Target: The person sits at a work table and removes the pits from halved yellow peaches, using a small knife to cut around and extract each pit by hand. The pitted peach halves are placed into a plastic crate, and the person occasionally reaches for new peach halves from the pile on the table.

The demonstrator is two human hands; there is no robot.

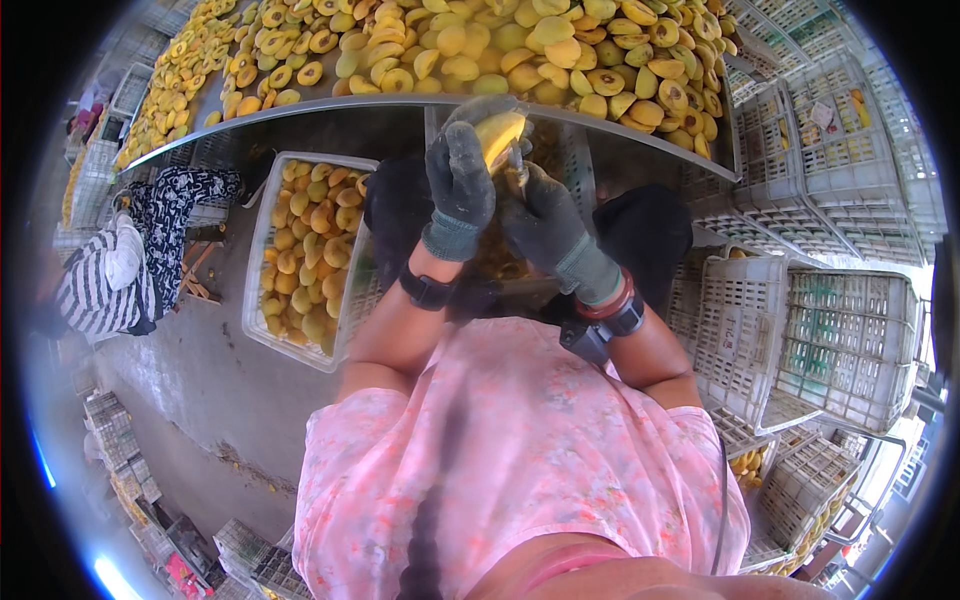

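Observation:
My left hand [463,169], in a dark work glove with a grey-green cuff, is closed around a yellow peach [501,135]. A cut edge of the peach faces my right hand [546,217], gloved alike. Between the right thumb and fingers is a small metal tool [517,166], probably a pitting knife, its tip against the fruit; the fingers hide most of it. Both hands are just in front of the metal rim [360,103] of a worktable, above my lap. Halved peaches [457,45], some with pits showing, are heaped on the tabletop.
A white plastic crate [259,300] of whole peaches [307,247] stands on the floor at my left. Stacked plastic crates [847,337] rise at my right. Farther left, another person [112,277] in a striped top sits near a wooden stool [196,270].

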